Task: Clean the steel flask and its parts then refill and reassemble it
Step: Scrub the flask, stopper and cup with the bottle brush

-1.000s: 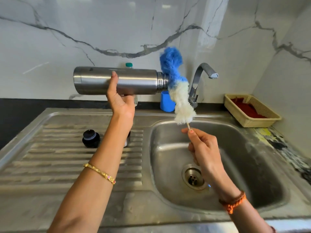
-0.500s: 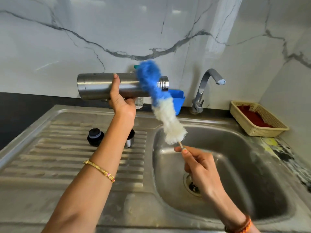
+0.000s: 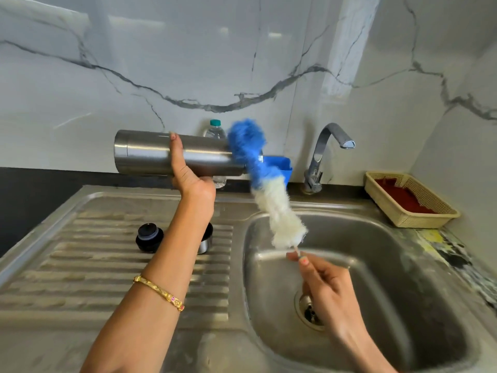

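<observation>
The steel flask lies on its side in the air, gripped around its middle by the left hand, its open mouth pointing toward the right hand. That hand pinches the thin stem of a bottle brush between thumb and fingertips, and the fluffy blue-and-white head stands up from it, its blue tip blurred right at the flask's mouth (whether it is inside the neck or only against the rim I cannot tell).

By my reading the task is in its early half: the flask is already taken apart, and scrubbing of the body looks under way or about to start. Below the left forearm, on the ribbed steel tabletop, rest a black stopper and, partly hidden by the arm, a small steel cup lid; neither shows signs of washing. Rinsing, refilling and reassembly are all left.

The sink basin under the right hand holds no standing water that I can see, and the tap beyond it is not running. Beyond the left hand stands a plastic water bottle, its contents unclear, next to a blue holder. Far to the right of the right hand, a woven basket holds something red.
</observation>
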